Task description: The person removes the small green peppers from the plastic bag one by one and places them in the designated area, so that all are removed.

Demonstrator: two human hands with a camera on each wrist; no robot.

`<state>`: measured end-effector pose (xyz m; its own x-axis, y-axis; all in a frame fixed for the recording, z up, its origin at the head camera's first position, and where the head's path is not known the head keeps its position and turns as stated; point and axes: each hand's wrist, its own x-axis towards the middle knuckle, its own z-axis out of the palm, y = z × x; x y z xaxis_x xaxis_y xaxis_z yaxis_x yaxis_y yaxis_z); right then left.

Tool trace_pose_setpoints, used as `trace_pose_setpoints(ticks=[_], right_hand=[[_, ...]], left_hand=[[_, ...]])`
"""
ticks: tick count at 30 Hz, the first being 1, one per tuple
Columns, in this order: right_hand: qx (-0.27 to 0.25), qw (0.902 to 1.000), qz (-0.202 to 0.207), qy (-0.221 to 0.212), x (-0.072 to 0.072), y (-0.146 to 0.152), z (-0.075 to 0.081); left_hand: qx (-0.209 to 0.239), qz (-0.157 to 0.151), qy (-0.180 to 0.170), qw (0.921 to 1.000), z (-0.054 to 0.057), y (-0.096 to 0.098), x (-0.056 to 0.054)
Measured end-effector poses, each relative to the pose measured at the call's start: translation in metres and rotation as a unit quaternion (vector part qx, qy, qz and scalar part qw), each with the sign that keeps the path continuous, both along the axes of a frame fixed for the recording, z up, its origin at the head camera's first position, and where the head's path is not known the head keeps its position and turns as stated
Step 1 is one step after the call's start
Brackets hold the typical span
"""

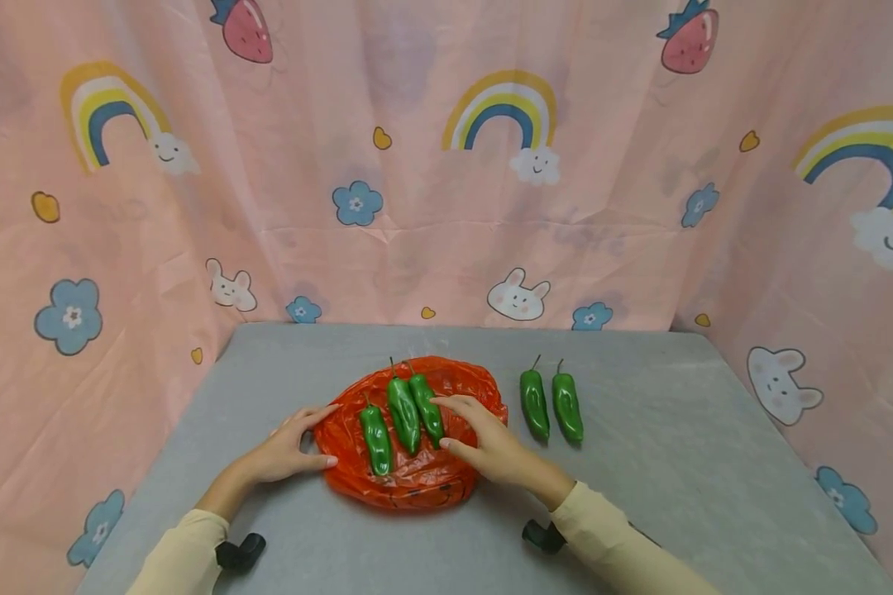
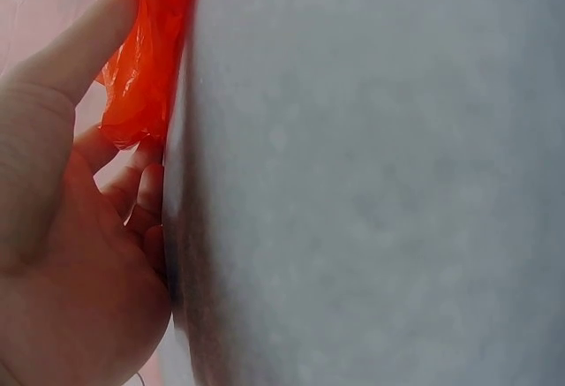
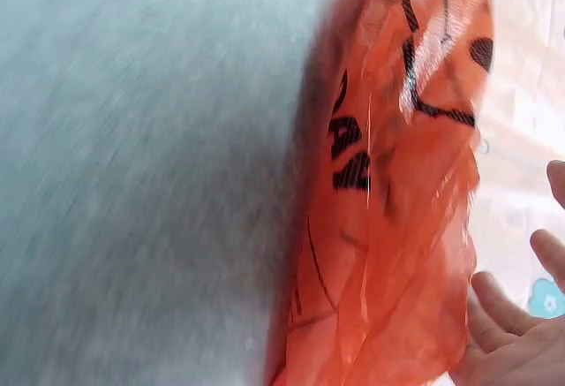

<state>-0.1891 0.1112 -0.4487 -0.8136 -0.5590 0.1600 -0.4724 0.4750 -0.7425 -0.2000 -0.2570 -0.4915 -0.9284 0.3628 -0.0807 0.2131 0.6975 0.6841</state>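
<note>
Grey tabletop (image 1: 685, 430) under red bag (image 1: 435, 473), pink curtain (image 1: 432, 264) (rainbow-printed) on three sides

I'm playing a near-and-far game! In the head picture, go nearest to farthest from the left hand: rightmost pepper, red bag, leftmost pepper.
From the left hand:
1. Red bag: right at the hand.
2. Leftmost pepper: on the bag's left side.
3. Rightmost pepper: right of the bag.

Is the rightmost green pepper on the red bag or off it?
Off: the rightmost pepper lies on the gray tabletop, another pepper between it and the red bag.
</note>
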Motion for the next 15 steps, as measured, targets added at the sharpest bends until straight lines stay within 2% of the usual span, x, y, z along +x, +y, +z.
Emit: trace_pose_setpoints(ticks=[9, 15], right_hand=[[0.023, 0.9983, 0.007, -0.052, -0.014, -0.012, -0.016], [0.054, 0.9960, 0.008, -0.071, -0.023, -0.016, -0.018]], left_hand=[[-0.007, 0.002, 0.004, 1.0000, 0.001, 0.001, 0.001], [-0.008, 0.002, 0.006, 0.9999, 0.001, 0.001, 0.001]])
